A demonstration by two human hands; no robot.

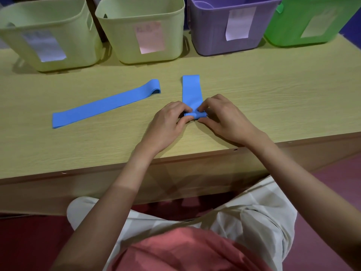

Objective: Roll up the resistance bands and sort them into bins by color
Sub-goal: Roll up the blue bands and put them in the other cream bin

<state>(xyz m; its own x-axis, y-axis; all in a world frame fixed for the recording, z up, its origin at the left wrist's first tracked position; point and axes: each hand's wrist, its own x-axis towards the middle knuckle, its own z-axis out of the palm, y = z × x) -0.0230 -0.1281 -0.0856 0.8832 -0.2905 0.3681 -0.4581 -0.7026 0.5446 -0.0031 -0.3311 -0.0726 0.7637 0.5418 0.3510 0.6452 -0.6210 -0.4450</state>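
Note:
A blue resistance band (191,89) lies lengthwise on the wooden table (273,98), its near end wound into a small roll. My left hand (169,124) and my right hand (222,117) both pinch that roll between fingers and thumb. A second blue band (105,104) lies flat and unrolled to the left, slanting from near left to far right. Along the back stand a pale yellow-green bin (48,34) with a bluish label, a second pale bin (142,32) with a pink label, a purple bin (232,26) and a green bin (316,18).
The table's near edge (117,167) runs just in front of my lap. Bare tabletop lies to the right of my hands and between the bands and the bins. Each bin carries a paper label on its front.

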